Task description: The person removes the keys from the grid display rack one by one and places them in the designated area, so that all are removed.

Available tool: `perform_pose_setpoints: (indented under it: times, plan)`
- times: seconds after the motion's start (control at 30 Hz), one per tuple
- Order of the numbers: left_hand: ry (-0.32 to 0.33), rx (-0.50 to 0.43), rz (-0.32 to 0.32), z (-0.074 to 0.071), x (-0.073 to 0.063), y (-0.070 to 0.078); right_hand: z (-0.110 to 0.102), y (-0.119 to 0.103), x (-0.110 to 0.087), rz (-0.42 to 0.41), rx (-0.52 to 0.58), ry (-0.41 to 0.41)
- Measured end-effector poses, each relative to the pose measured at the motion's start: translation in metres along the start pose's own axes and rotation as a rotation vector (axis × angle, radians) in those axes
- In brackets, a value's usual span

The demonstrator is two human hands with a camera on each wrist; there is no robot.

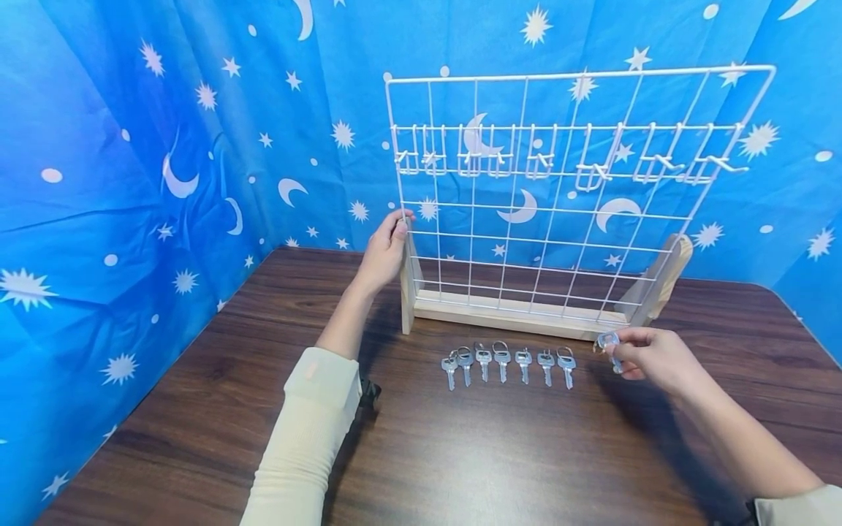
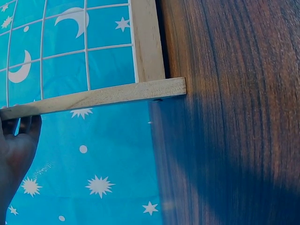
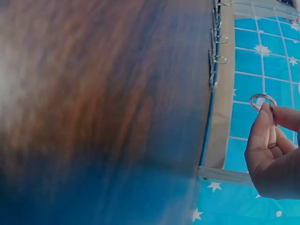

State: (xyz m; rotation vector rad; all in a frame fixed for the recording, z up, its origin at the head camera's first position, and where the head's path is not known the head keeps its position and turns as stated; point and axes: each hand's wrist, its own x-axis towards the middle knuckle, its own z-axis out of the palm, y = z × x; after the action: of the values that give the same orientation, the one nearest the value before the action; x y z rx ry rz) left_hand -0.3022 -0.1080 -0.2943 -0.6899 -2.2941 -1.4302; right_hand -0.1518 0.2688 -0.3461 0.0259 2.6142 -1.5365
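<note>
My right hand [image 1: 658, 358] pinches a silver key [image 1: 608, 340] between thumb and fingers, just off the front right corner of the rack. In the right wrist view the key's ring [image 3: 262, 101] sticks out past the fingertips; the rest is mostly hidden by the hand. At the rack's left side, my left hand [image 1: 384, 252] holds the top of the wooden upright [image 1: 406, 292], thumb in front. The white wire grid [image 1: 506, 236] stands tilted in this wooden stand. Several white hooks [image 1: 593, 175] hang along its upper wires with no keys on them.
A row of several silver keys with rings [image 1: 502, 358] lies on the dark wooden table [image 1: 460, 453] in front of the stand's base bar [image 1: 513, 313]. Behind the table hangs a blue curtain [image 1: 316, 88] with white stars and moons.
</note>
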Motion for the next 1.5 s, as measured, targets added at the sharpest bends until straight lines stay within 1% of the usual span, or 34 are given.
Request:
perform_pose_setpoints:
  times: [0.23, 0.37, 0.47, 0.6, 0.67, 0.8, 1.03, 1.13, 1.27, 1.4, 1.5]
  plan:
    - [0.001, 0.015, 0.002, 0.000, 0.001, -0.001, 0.006, 0.006, 0.007, 0.035, -0.035, -0.070]
    - [0.002, 0.014, 0.004, 0.000, 0.001, -0.003, 0.012, 0.009, 0.010, 0.037, -0.053, -0.086]
    - [0.002, 0.009, 0.005, 0.001, 0.001, -0.002, 0.015, 0.010, 0.011, 0.030, -0.055, -0.063]
    - [0.007, 0.009, 0.006, 0.001, 0.000, -0.002, 0.018, 0.011, 0.011, 0.026, -0.040, 0.005]
    - [0.008, 0.011, 0.005, 0.000, 0.000, -0.002, 0.019, 0.012, 0.012, 0.034, -0.040, 0.027]
    - [0.008, 0.009, -0.001, 0.000, 0.000, -0.003, 0.022, 0.014, 0.012, 0.062, -0.069, 0.033]
    - [0.003, 0.001, -0.009, 0.001, 0.000, -0.003, 0.024, 0.017, 0.010, 0.080, -0.140, 0.065]
    - [0.000, 0.003, -0.002, 0.002, 0.000, -0.002, 0.024, 0.018, 0.010, 0.099, -0.138, 0.066]
    - [-0.001, 0.002, 0.003, 0.002, 0.000, -0.002, 0.023, 0.020, 0.010, 0.122, -0.098, 0.050]
    - [0.003, -0.003, -0.001, 0.002, 0.000, -0.003, 0.021, 0.021, 0.011, 0.130, -0.078, 0.028]
    - [0.005, -0.003, -0.004, 0.001, 0.001, -0.004, 0.021, 0.021, 0.011, 0.126, -0.091, 0.019]
